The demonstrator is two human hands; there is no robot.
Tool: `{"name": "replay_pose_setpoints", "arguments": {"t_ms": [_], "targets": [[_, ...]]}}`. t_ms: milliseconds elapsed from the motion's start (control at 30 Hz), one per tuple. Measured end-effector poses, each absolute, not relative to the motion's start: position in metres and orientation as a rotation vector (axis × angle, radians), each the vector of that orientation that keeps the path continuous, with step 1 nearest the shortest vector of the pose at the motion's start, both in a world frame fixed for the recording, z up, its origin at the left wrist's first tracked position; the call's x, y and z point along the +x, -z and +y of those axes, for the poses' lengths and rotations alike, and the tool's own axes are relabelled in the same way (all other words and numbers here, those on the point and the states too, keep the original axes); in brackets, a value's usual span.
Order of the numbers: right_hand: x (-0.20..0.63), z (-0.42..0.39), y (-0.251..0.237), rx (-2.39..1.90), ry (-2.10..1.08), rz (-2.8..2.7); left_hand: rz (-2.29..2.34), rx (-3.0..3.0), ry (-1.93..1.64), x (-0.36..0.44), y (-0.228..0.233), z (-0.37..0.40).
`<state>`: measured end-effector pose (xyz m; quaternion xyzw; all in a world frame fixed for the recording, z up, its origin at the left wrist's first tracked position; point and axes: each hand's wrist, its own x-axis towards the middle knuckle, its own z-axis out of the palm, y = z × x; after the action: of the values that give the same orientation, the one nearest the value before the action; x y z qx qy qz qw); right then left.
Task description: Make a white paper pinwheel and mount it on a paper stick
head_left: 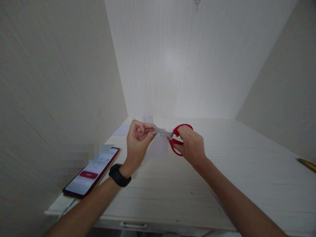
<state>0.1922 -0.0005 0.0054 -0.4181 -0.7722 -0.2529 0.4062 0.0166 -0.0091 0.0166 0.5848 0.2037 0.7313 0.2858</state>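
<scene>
My right hand (192,143) grips a pair of red-handled scissors (176,132), with fingers and thumb in the loops. The metal blades are parted and point left at my left hand (139,136). Thumb and fingertips of that hand are pinched right by the blade tips, on what looks like a small piece of white paper, mostly hidden by the blades and fingers. Below the scissors shows a pale sheet of paper (158,148); whether it lies on the table or hangs cannot be made out. A black band (119,175) circles my left wrist.
A phone (92,172) with a lit screen leans at the left wall, a cable below it. Behind my left hand lie another paper sheet (121,129) and thin striped strips (148,119). A gold pen-like object (306,164) is at far right. Pale walls enclose the white table (237,154).
</scene>
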Motion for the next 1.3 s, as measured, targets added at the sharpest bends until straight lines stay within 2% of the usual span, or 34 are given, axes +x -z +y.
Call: {"name": "replay_pose_setpoints", "arguments": {"t_ms": [1300], "targets": [[0.1982,0.0,-0.0054,-1.039,0.651,-1.953,0.576,1.474,-1.913,0.0127,-0.0164,-0.0069]]}}
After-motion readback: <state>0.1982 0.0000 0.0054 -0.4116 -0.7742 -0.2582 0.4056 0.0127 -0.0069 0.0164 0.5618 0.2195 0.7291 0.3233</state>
